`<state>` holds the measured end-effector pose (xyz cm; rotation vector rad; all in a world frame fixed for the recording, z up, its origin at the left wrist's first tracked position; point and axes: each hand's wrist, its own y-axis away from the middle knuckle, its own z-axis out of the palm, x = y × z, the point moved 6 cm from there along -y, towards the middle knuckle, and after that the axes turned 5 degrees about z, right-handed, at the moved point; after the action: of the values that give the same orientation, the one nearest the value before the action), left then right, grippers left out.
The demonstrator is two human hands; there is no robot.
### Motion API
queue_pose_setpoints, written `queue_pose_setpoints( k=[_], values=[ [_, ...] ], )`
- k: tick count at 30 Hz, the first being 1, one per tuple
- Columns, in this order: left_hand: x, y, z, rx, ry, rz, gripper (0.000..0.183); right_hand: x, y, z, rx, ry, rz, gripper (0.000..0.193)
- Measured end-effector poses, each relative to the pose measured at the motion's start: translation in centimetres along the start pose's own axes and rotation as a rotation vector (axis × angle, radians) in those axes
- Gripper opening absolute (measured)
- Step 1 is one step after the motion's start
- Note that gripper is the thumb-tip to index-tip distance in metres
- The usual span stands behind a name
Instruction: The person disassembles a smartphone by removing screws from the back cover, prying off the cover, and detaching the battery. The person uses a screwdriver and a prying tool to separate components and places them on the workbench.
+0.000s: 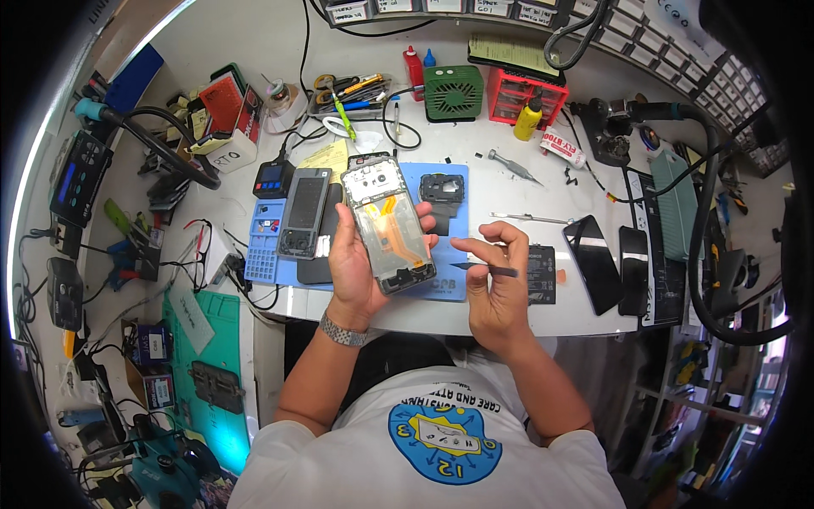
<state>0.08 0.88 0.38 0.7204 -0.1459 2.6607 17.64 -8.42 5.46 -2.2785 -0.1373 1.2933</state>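
Note:
My left hand [346, 259] grips an opened phone frame [398, 246], tilted above the blue work mat [458, 229]. Orange flex cables [392, 222] run down its bare silver inside, and small camera openings show near its top. Just right of it, my right hand [500, 297] pinches a slim dark pointed tool [498, 270], possibly tweezers. The tool's tip points at the phone frame but stays apart from it. Behind my right hand a flat black battery [540, 284] lies on the bench. A dark phone part [442, 188] rests on the mat's far right.
Left of the phone frame lies a grey phone housing [303, 212], near a blue parts tray [266, 242]. To the right are a black phone [592, 263], a metal tool [534, 218] and a screwdriver [511, 166]. A green fan [454, 93] stands behind; a cable [704, 280] hangs at right.

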Motion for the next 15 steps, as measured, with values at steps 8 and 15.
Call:
queue_pose_setpoints(
  k=[8,15],
  values=[
    [0.2,0.3,-0.5,-0.015,0.042,0.006,0.089,1.2,1.1,0.2,0.037,-0.423,0.147,0.018],
    [0.3,0.7,-0.6,0.041,-0.009,0.003,0.100,2.1,2.7,1.8,0.010,-0.751,0.326,0.021]
  ],
)
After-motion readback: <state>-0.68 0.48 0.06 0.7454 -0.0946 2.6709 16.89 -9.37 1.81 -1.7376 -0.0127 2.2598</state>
